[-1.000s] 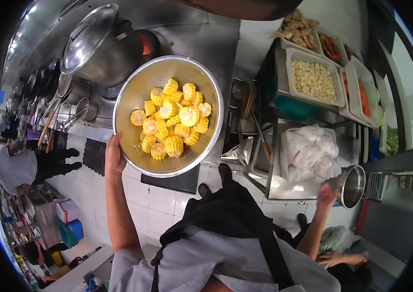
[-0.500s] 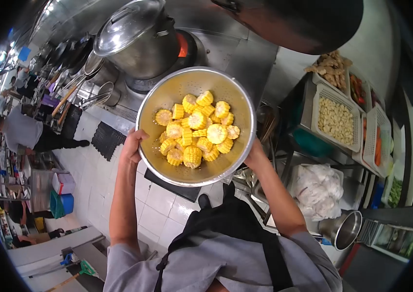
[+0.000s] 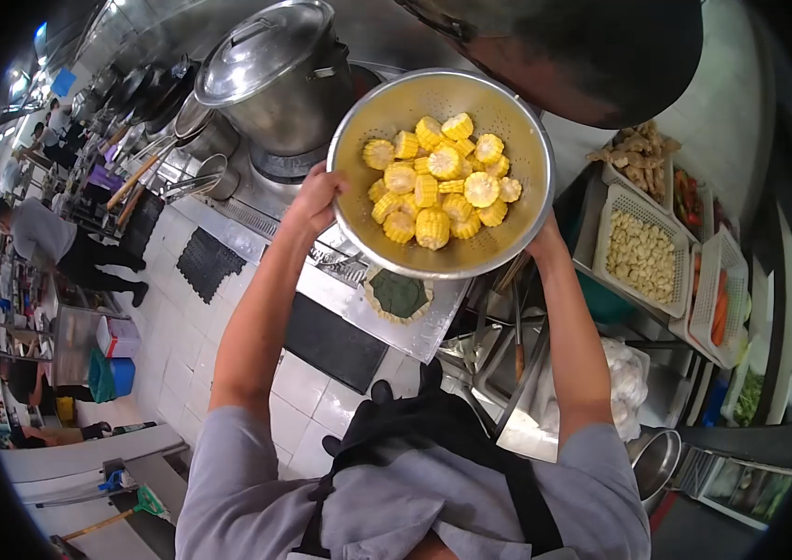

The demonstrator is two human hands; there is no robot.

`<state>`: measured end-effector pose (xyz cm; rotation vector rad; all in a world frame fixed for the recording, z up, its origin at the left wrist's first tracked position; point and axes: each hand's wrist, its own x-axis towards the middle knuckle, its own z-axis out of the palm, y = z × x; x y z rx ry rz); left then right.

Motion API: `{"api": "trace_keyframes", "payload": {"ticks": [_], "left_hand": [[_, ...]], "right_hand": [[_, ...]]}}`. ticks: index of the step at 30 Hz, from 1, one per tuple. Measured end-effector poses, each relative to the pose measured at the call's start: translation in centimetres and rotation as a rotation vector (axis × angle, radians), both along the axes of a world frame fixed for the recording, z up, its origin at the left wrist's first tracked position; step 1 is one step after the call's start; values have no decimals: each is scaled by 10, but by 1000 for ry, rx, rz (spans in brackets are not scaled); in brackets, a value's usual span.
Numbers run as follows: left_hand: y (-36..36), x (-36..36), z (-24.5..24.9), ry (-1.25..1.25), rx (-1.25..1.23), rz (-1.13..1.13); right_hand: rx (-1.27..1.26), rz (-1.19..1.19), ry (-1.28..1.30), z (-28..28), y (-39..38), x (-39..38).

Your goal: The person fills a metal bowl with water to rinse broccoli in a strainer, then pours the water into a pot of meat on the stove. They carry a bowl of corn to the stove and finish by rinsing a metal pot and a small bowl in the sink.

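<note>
A large metal colander (image 3: pixel 387 233) is held out in front of me with both arms stretched forward. Inside it lie several cut pieces of yellow corn cob (image 3: pixel 433 166). My left hand (image 3: pixel 319 198) grips the rim on the left side, its fingers closed over the edge. On the lower right, my right hand (image 3: pixel 543 238) holds the rim from beneath, and the colander hides most of its fingers. Just left of the colander stands a lidded stockpot (image 3: pixel 289 98) on the stove. A dark wok (image 3: pixel 583 61) hangs over the far right side of the colander.
At right are baskets of peeled garlic (image 3: pixel 643 257), ginger (image 3: pixel 639 151) and carrots (image 3: pixel 721 308). Below the colander, a round dark green item (image 3: pixel 398 294) sits on the counter edge. A person (image 3: pixel 60 243) stands far left. A black mat (image 3: pixel 333 343) lies on the tiles.
Both hands have carried the colander forward and to the right, away from my body. The counter edge and dark green item beneath it have come into view.
</note>
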<state>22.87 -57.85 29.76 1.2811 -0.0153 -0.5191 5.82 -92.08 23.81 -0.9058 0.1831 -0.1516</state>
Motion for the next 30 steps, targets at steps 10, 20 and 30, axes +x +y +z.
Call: {"api": "trace_keyframes", "payload": {"ticks": [10,20,30], "left_hand": [[-59,43,-14,88,-26,-142],[-14,-32,-6,103,51,-74],[163,-194,-148,463,339,-382]], "right_hand": [[2,-48,200,-13,-39,31],[-124,34,366,-26,6,-150],[-394,-1580,1078,1,-25,-555]]}}
